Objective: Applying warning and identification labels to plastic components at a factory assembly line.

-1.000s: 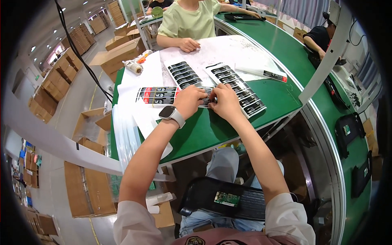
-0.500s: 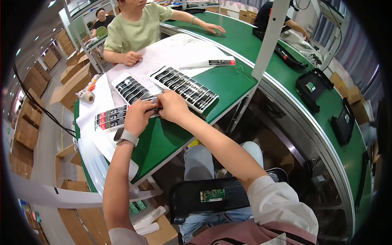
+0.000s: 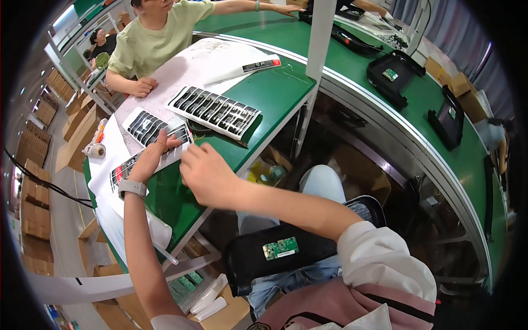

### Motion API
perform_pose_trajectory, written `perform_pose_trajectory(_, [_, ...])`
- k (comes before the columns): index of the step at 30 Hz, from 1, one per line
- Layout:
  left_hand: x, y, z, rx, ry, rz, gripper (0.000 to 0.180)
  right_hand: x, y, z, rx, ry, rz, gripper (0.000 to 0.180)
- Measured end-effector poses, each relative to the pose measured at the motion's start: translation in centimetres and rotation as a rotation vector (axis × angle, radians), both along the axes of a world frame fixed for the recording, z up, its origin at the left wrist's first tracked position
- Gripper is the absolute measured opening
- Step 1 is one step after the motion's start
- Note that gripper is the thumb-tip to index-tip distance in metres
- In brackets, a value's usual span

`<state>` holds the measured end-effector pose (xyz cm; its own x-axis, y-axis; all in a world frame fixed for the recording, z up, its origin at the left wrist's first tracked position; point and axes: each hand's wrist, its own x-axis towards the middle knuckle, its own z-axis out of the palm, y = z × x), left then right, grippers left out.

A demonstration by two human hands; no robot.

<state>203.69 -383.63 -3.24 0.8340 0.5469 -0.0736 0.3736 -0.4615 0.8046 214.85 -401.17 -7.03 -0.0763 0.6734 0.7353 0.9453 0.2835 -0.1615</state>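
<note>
My left hand (image 3: 149, 159) rests on a narrow sheet of black-and-white labels (image 3: 122, 171) at the table's near edge, fingers stretched out. Just right of it, my right hand (image 3: 212, 176) has curled fingers by the sheet's right end; whatever they may pinch is hidden and blurred. Beyond my hands lie a wide label sheet (image 3: 215, 113) and a smaller label sheet (image 3: 146, 125), both with rows of black labels. Across my lap sits a black plastic housing (image 3: 313, 258) with a green circuit board (image 3: 280, 248) on it.
A rolled white sheet (image 3: 236, 71) lies at the back of the green table (image 3: 286, 91). A tape roll (image 3: 94, 150) sits at its left. On the right, a curved green conveyor (image 3: 410, 115) carries black housings (image 3: 393, 77). A person in light green (image 3: 165, 38) sits across.
My right hand has drawn back toward me, away from the sheet and my left hand. My left hand's fingers have straightened. The view has shifted, and the person opposite reaches farther along the conveyor.
</note>
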Motion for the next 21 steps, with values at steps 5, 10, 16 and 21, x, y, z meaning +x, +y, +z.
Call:
perform_pose_trajectory(5, [-0.3, -0.3, 1.1, 0.269, 0.069, 0.055, 0.071, 1.2, -14.0, 1.6, -0.112, 0.291, 0.098, 0.022])
perform_pose_trajectory(10, [1.9, -15.7, 2.9, 0.744, -0.357, 0.133, 0.017, 9.1, -23.7, -6.1, -0.333, 0.388, -0.184, 0.053])
perform_pose_trajectory(16, [-3.1, -26.3, -8.7, 0.836, 0.125, -0.208, 0.051, 12.3, -29.2, -11.1, -0.525, 0.172, -0.309, 0.059])
perform_pose_trajectory(21, [-6.1, -23.4, -16.1, 0.438, 0.261, -0.15, 0.023, 12.0, -29.7, -12.1, -0.376, 0.219, -0.228, 0.059])
